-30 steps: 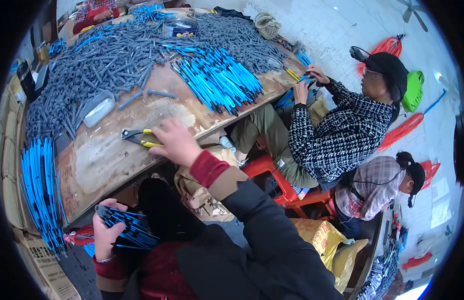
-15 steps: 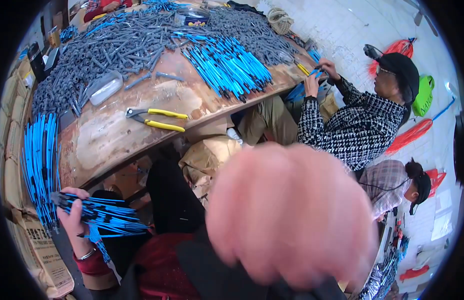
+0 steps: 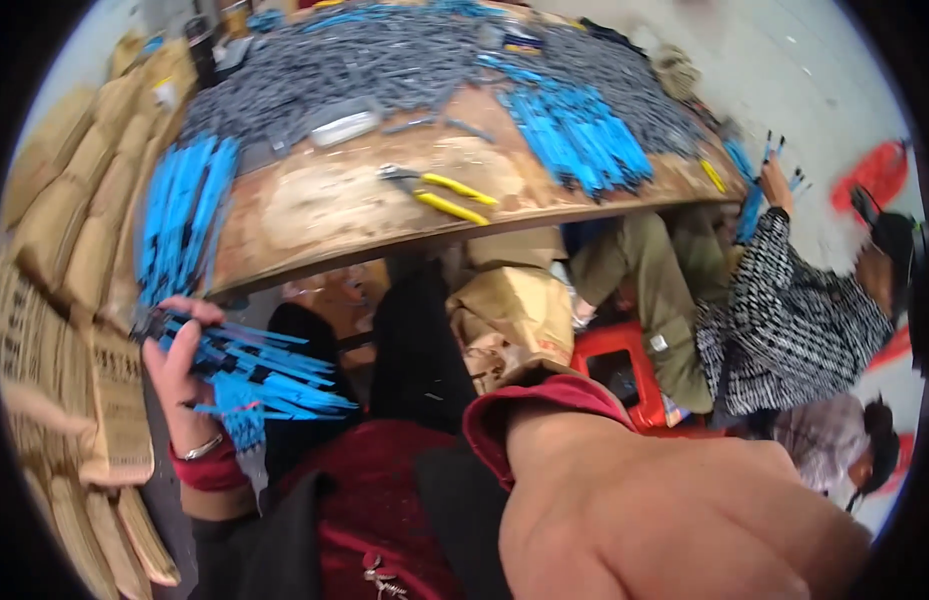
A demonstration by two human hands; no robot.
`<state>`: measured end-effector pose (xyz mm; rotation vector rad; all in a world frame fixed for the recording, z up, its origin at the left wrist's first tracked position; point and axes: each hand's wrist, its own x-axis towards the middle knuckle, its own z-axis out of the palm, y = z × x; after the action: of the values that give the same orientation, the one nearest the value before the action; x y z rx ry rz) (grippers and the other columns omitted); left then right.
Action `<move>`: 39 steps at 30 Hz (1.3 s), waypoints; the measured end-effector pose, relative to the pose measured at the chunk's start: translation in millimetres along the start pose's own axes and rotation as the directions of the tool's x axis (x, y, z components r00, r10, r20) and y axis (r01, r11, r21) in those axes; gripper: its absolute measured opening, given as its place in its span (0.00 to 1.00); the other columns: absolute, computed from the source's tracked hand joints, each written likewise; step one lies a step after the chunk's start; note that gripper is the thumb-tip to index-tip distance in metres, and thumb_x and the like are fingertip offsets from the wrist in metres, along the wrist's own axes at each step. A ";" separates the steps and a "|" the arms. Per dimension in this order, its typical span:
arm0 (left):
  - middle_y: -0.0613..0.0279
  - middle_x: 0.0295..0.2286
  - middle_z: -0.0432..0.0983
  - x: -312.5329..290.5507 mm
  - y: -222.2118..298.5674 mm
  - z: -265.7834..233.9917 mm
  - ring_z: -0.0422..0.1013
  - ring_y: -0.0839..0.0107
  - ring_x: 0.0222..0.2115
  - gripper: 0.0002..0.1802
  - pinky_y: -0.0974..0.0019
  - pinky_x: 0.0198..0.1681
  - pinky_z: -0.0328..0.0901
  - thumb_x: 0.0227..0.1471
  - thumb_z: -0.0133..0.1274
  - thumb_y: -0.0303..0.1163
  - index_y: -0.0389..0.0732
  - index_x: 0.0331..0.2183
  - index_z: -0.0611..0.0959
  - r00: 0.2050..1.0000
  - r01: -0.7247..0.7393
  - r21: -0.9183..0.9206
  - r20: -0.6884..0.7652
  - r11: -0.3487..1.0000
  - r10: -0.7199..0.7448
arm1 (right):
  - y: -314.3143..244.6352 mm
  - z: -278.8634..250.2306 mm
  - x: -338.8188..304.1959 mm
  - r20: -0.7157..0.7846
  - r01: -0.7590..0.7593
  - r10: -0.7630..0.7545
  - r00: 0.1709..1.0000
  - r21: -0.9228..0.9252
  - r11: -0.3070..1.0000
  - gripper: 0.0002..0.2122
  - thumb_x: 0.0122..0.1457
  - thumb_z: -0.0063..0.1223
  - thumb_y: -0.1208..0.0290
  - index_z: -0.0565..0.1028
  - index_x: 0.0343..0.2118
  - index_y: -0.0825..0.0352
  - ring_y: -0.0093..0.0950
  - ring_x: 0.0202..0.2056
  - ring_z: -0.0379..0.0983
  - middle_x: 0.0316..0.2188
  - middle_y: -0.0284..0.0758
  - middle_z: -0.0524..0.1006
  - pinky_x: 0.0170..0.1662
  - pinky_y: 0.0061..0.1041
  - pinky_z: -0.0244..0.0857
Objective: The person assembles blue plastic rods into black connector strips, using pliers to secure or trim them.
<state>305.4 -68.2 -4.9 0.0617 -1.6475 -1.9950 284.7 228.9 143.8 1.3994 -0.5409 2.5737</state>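
My left hand [image 3: 182, 375] is closed round a bundle of thin blue rods [image 3: 274, 365] with black bands, near the table's left corner. Their dark ends gather at its thumb, and the free ends fan out to the right over my lap. Just beyond that hand, a pile of similar blue rods [image 3: 189, 205] lies at the table's left edge. Very close to the camera, the back of my right hand [image 3: 664, 510] fills the lower right; its fingers are out of sight. Pliers [image 3: 439, 192] with yellow handles rest on the wooden table [image 3: 324, 205], away from both hands.
Grey plugs [image 3: 364, 70] are heaped across the far table, with a clear plastic container [image 3: 344, 128] before them. More blue rods [image 3: 574, 135] lie right of the pliers. Brown sacks [image 3: 94, 220] line the left. A co-worker in a checked jacket [image 3: 794, 320] sits at the right.
The view has swung left, so the table appears farther right. My right hand has dropped lower and its red cuff now shows. The left hand keeps its bundle. The co-worker's hand is raised higher.
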 end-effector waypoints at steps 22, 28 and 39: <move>0.58 0.27 0.74 -10.6 59.0 -13.1 0.71 0.67 0.29 0.11 0.64 0.35 0.67 0.46 0.53 0.31 0.36 0.32 0.74 0.932 -0.097 -0.250 -0.362 0.963 0.001 | 12.8 19.3 25.9 0.295 -0.411 0.346 0.890 0.195 0.891 0.05 0.51 0.56 0.74 0.74 0.20 0.62 0.23 0.32 0.66 0.25 0.28 0.71 0.40 0.26 0.60; 0.61 0.26 0.73 25.9 69.2 -7.8 0.71 0.65 0.30 0.10 0.60 0.36 0.68 0.49 0.51 0.35 0.38 0.31 0.74 0.902 -0.198 -0.552 -0.426 0.810 -0.070 | 67.7 -93.2 -27.2 0.859 -0.748 0.381 0.341 0.003 0.664 0.08 0.52 0.56 0.70 0.73 0.29 0.69 0.32 0.28 0.72 0.29 0.38 0.75 0.31 0.34 0.67; 0.60 0.30 0.73 49.3 1.7 122.8 0.70 0.64 0.35 0.11 0.57 0.43 0.65 0.52 0.48 0.39 0.40 0.31 0.74 0.986 0.026 -0.848 -0.066 0.530 -0.155 | 117.7 -165.0 -80.1 -0.402 -0.322 0.274 0.874 -0.056 0.945 0.26 0.58 0.45 0.62 0.53 0.59 0.60 0.35 0.58 0.55 0.57 0.38 0.60 0.58 0.39 0.52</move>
<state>218.9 20.2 42.1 -0.0828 -0.4273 -2.5967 164.0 186.8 -32.7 0.7769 -0.8838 2.8921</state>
